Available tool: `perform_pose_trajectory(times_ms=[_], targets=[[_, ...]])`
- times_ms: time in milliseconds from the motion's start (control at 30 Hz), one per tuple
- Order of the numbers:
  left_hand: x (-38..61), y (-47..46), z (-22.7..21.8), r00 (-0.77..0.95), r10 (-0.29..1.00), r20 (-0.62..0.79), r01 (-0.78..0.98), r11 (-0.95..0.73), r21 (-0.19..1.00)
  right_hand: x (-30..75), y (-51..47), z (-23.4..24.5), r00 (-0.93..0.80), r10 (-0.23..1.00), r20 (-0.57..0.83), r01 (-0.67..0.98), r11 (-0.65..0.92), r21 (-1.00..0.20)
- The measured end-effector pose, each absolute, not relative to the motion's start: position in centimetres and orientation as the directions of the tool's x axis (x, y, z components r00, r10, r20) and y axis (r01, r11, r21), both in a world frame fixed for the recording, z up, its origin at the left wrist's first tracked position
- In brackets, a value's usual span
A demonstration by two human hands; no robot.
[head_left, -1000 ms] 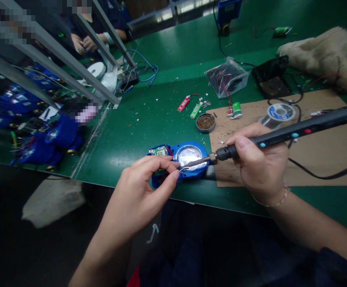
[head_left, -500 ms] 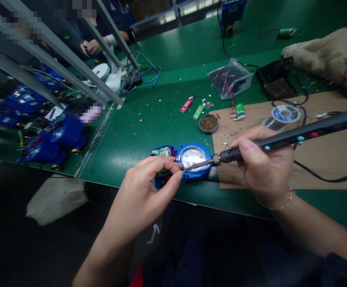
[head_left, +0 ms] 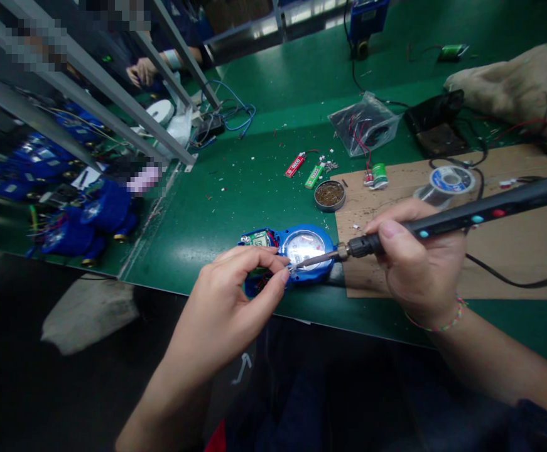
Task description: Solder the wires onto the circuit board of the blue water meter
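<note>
My right hand (head_left: 419, 263) is closed around the black handle of a soldering iron (head_left: 480, 210), which points left across the work. Its tip reaches the fingertips of my left hand (head_left: 235, 295), over a blue meter (head_left: 323, 270) with a round clear dial (head_left: 305, 248). Thumb and forefinger of that hand are pinched at the tip, on what looks like a thin wire end (head_left: 291, 268), too small to be sure. Left of the dial, an opened compartment shows a green circuit board with a small display (head_left: 260, 239); my left fingers hide part of it.
Behind the meter stand a round tin of brown flux (head_left: 330, 195) and red and green batteries (head_left: 294, 165). On the cardboard (head_left: 395, 282) sits a solder spool (head_left: 449, 182). Grey posts (head_left: 169, 144) and several blue meters (head_left: 108, 207) are at left; a co-worker's hands (head_left: 144, 71) show beyond.
My hands, the iron and the meter hold almost the same position. Beyond the posts, the co-worker's hands have shifted slightly.
</note>
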State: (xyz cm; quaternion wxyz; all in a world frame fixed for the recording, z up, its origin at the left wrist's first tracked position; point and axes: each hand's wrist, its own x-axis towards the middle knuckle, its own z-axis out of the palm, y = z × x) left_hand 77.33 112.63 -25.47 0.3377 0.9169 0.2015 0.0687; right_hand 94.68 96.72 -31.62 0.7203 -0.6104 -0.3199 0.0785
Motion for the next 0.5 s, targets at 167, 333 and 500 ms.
perform_pose_trajectory(times_ms=[167,333,500], targets=[[77.22,112.60,-25.39,0.906,0.423,-0.013,0.337,-0.703,0.627,94.60,96.75,-31.57,0.778,0.497,0.383,0.310,0.226,-0.923],[77.23,112.60,-25.29,0.908,0.418,-0.021,0.335,-0.696,0.635,94.75,96.92,-31.83,0.821,0.434,0.371,0.286,0.251,-0.925],[77.42,112.64,-25.43,0.908,0.420,-0.014,0.330,-0.693,0.642,94.90,97.15,-31.89,0.846,0.379,0.376,0.294,0.257,-0.921]])
